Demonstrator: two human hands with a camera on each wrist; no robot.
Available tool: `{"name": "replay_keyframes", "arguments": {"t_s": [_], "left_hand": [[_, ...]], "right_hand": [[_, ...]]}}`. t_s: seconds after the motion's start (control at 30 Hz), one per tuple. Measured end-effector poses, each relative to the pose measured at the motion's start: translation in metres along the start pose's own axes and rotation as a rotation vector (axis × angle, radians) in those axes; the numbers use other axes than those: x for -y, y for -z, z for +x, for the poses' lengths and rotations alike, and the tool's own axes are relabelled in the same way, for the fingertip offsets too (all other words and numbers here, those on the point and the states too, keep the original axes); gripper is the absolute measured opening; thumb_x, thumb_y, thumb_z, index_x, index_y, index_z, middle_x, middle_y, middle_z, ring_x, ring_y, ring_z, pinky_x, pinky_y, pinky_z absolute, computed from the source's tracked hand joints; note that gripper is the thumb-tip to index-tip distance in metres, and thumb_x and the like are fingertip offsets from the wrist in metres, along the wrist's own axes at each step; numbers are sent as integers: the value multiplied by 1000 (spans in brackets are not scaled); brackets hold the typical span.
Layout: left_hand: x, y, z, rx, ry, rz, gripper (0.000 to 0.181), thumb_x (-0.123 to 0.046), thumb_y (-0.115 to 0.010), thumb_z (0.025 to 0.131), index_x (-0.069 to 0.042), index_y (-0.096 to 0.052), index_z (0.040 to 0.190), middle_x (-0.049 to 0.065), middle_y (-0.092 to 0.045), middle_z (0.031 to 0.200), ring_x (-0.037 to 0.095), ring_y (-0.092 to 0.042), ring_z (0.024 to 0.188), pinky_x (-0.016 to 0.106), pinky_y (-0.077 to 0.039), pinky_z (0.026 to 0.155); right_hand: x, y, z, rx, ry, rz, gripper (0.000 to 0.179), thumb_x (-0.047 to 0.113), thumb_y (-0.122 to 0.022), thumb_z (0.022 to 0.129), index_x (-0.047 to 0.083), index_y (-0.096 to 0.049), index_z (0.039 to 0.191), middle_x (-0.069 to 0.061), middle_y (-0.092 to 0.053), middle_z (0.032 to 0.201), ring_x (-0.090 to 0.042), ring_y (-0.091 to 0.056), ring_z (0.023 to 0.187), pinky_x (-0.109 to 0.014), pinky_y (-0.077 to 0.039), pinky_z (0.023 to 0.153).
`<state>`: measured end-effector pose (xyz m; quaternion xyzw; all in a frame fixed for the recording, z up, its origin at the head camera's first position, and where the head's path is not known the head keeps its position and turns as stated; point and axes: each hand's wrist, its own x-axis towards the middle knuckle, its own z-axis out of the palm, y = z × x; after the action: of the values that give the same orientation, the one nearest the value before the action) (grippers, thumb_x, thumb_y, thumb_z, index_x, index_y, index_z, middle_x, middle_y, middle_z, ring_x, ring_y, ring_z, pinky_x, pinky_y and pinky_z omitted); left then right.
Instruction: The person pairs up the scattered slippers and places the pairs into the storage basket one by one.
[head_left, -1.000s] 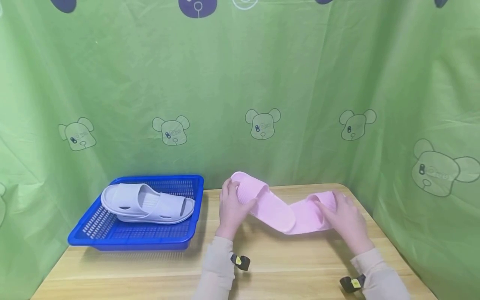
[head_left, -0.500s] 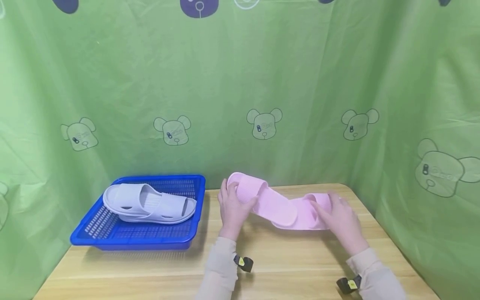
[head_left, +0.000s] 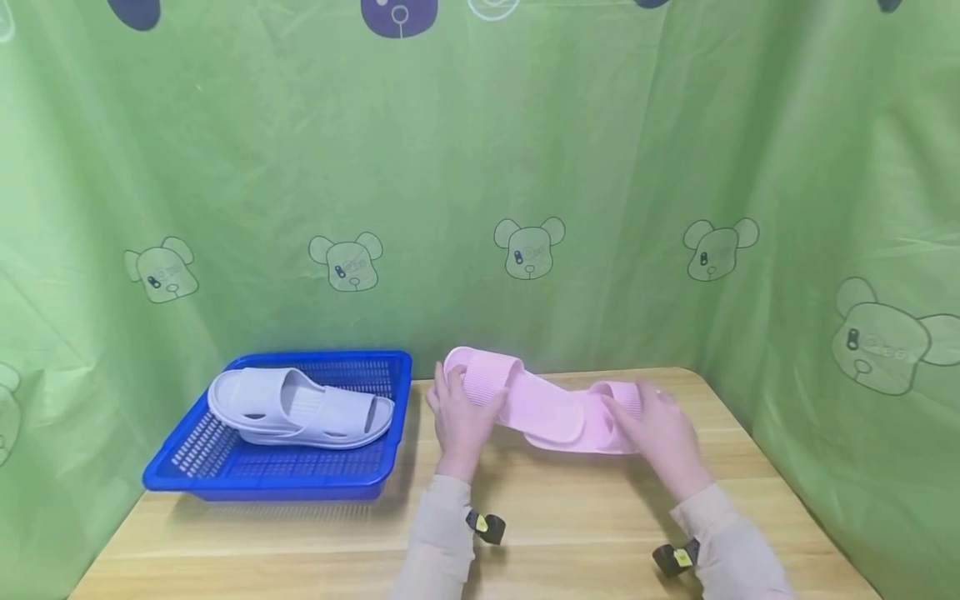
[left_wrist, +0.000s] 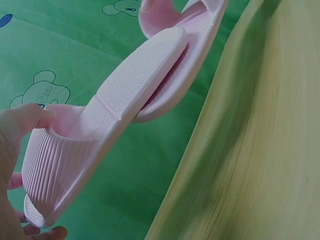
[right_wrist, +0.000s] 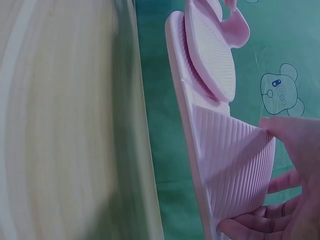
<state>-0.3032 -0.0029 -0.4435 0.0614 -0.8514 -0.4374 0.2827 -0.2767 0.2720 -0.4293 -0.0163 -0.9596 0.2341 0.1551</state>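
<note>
Two pink slippers with ribbed straps are held above the table, heel ends overlapping. My left hand (head_left: pixel 465 421) grips the left slipper (head_left: pixel 540 404) around its strap and toe end. In the left wrist view, the thumb hooks into the strap opening of that left slipper (left_wrist: pixel 65 160), with fingertips under the toe. The right slipper (head_left: pixel 588 433) lies with its heel beneath the left one's heel. Its strap is gripped by my right hand (head_left: pixel 663 433). The right wrist view shows the thumb at the upper edge of the ribbed strap (right_wrist: pixel 232 160) and fingers curled at the toe side.
A blue plastic basket (head_left: pixel 285 482) stands at the left of the wooden table (head_left: pixel 555 525). A pair of pale grey-lilac slippers (head_left: pixel 300 408) lies in it, one partly on the other. A green curtain (head_left: pixel 435 167) with bear prints encloses the back and sides.
The right hand has moved left with its slipper, so the two pink slippers overlap more. The left hand has shifted slightly left with its own. The basket stays in place.
</note>
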Motion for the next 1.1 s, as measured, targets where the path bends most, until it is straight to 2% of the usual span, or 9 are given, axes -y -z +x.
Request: {"name": "replay_keyframes", "arguments": {"t_s": [0.2,0.53,0.77,1.1], "left_hand": [[2,-2,0,-1,9,10,76,-48,-83,68,-12,-51,127,22,-33,154,39,-37,131,53,-49,97],[2,-4,-3,-24,-35,42,76,-48,-84,65,-11,-52,123,20,-42,145,38,-39,130,53,-39,106],[1,-7,-4,-29,-45,34,78,-47,-85,63,-10,-52,122,19,-42,142,36,-42,127,50,-42,105],[-9,-10,-11,-11,-45,9,78,-46,-85,64,-8,-51,123,20,-40,142,36,-43,126,50,-46,102]], "right_hand": [[5,-2,4,8,-21,-14,93,73,-44,88,-5,-40,139,-39,-51,128,-57,-52,111,-68,-48,85],[8,-2,4,10,-21,-23,94,72,-45,88,-6,-39,141,-41,-50,127,-59,-53,109,-67,-49,81],[6,-1,3,12,-31,-24,96,74,-44,87,-6,-37,141,-41,-49,127,-59,-53,109,-67,-49,81],[7,-1,4,13,-35,-20,97,72,-46,87,-7,-36,142,-42,-49,128,-60,-52,110,-67,-48,84]]}}
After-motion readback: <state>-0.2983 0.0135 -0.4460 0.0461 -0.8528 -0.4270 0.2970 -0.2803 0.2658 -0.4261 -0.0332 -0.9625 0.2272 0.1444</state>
